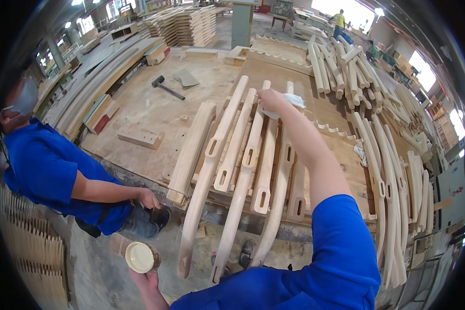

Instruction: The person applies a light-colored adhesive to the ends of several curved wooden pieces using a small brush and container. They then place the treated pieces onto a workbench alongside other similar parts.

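Note:
My right hand (273, 99) reaches forward and presses a white cloth (292, 99) against the upper end of a curved wooden chair leg (261, 150). Several such slotted pale legs (227, 155) lie side by side on the workbench (139, 111), their lower ends overhanging the near edge. My left hand (145, 279) is low at the bottom of the view. It holds a small round can (141, 257) filled with a cream-coloured paste.
A person in a blue shirt (46, 170) and face mask crouches at the left beside the bench. A hammer (166, 87) and wood blocks (139, 135) lie on the bench. More curved legs (392, 170) are piled at the right, and stacked timber (183, 23) stands behind.

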`<state>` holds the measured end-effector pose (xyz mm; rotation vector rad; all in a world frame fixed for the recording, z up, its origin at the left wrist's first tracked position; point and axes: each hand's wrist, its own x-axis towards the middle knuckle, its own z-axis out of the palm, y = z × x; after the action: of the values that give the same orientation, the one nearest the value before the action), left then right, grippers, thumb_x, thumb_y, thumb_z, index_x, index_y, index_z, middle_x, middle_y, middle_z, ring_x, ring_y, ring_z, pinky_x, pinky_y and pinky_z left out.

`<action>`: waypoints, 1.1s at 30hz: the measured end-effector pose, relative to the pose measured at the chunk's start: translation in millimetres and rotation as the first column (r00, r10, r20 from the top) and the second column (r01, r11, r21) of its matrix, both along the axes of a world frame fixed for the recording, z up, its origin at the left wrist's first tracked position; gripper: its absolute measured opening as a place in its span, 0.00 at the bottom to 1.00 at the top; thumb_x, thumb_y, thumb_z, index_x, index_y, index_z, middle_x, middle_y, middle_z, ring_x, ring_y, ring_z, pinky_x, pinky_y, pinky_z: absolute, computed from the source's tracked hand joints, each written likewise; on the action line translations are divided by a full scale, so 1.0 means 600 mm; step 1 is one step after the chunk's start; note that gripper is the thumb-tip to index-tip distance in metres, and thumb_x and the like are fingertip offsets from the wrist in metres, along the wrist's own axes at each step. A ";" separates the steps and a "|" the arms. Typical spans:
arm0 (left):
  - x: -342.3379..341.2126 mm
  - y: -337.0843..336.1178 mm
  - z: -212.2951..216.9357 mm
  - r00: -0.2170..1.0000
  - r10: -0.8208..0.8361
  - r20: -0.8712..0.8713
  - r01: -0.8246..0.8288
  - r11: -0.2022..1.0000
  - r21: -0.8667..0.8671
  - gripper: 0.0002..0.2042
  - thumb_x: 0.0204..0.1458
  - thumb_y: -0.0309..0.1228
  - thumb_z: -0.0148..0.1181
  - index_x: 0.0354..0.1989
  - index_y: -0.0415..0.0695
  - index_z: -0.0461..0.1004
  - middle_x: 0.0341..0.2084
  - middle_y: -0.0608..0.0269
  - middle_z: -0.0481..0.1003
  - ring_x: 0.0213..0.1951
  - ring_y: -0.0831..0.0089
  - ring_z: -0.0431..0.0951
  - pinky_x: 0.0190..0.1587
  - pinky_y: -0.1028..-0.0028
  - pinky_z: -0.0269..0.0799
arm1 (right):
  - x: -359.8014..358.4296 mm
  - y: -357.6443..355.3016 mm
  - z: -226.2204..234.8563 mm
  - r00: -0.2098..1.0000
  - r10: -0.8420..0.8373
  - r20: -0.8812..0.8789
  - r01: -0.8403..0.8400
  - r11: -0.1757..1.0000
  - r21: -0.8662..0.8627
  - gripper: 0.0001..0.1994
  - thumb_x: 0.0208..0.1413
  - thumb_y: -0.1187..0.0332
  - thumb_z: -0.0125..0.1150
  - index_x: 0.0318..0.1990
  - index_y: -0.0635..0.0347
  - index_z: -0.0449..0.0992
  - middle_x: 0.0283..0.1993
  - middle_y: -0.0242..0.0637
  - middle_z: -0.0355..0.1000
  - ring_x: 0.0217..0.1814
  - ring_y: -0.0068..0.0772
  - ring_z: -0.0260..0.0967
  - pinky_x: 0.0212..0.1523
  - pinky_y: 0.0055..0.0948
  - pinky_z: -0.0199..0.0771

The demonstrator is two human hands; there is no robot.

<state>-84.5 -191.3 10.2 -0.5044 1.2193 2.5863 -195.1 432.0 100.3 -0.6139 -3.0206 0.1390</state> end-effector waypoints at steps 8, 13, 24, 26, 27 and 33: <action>-0.007 -0.001 -0.037 0.999 -0.039 0.011 0.037 0.989 0.141 0.19 0.61 0.42 0.42 0.54 0.43 0.65 0.49 0.58 0.71 0.48 0.63 0.75 0.47 0.58 0.76 | 0.019 0.006 0.013 0.980 0.112 0.163 -0.108 0.994 -0.034 0.15 0.46 0.70 0.53 0.44 0.61 0.75 0.44 0.48 0.74 0.48 0.49 0.71 0.47 0.41 0.71; -0.017 0.001 -0.026 0.999 -0.033 -0.020 0.035 0.998 0.058 0.19 0.60 0.42 0.43 0.54 0.45 0.65 0.49 0.60 0.71 0.49 0.64 0.73 0.47 0.59 0.75 | 0.077 -0.016 0.081 0.981 0.155 0.114 -0.131 0.972 -0.195 0.18 0.45 0.64 0.56 0.44 0.61 0.75 0.43 0.46 0.75 0.46 0.47 0.72 0.47 0.38 0.71; -0.045 0.032 -0.044 0.992 -0.123 0.026 0.122 0.991 0.046 0.19 0.60 0.43 0.43 0.55 0.47 0.66 0.51 0.62 0.70 0.52 0.64 0.71 0.51 0.58 0.71 | 0.408 0.023 0.287 0.931 -0.317 -0.183 0.328 0.944 0.035 0.14 0.45 0.67 0.58 0.41 0.61 0.74 0.38 0.46 0.75 0.42 0.44 0.72 0.44 0.37 0.69; -0.050 0.048 -0.040 0.990 -0.139 0.020 0.137 0.989 0.061 0.19 0.60 0.42 0.42 0.56 0.47 0.65 0.52 0.62 0.69 0.53 0.63 0.71 0.52 0.59 0.70 | 0.433 0.031 0.233 0.950 -0.308 -0.059 0.307 0.951 -0.026 0.17 0.44 0.66 0.61 0.43 0.61 0.74 0.40 0.46 0.73 0.48 0.45 0.70 0.47 0.38 0.69; -0.053 0.056 -0.033 0.988 -0.150 0.035 0.148 0.987 0.061 0.19 0.61 0.42 0.42 0.56 0.47 0.65 0.52 0.61 0.69 0.53 0.63 0.71 0.53 0.59 0.70 | 0.450 0.031 0.189 0.947 -0.312 -0.074 0.319 0.942 0.104 0.16 0.45 0.67 0.60 0.43 0.61 0.74 0.39 0.47 0.73 0.49 0.47 0.69 0.48 0.39 0.68; -0.079 0.114 0.052 0.917 -0.398 -0.031 0.390 0.876 0.284 0.20 0.62 0.42 0.39 0.58 0.47 0.64 0.55 0.59 0.67 0.56 0.61 0.68 0.56 0.54 0.66 | 0.419 -0.036 0.188 0.934 0.054 -0.353 0.009 0.985 0.174 0.07 0.50 0.72 0.50 0.33 0.65 0.73 0.37 0.53 0.68 0.45 0.54 0.66 0.47 0.45 0.66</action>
<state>-131.6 -122.8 41.3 -0.2035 0.8126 2.3325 56.1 410.4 213.0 -0.4778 -2.6522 -0.0117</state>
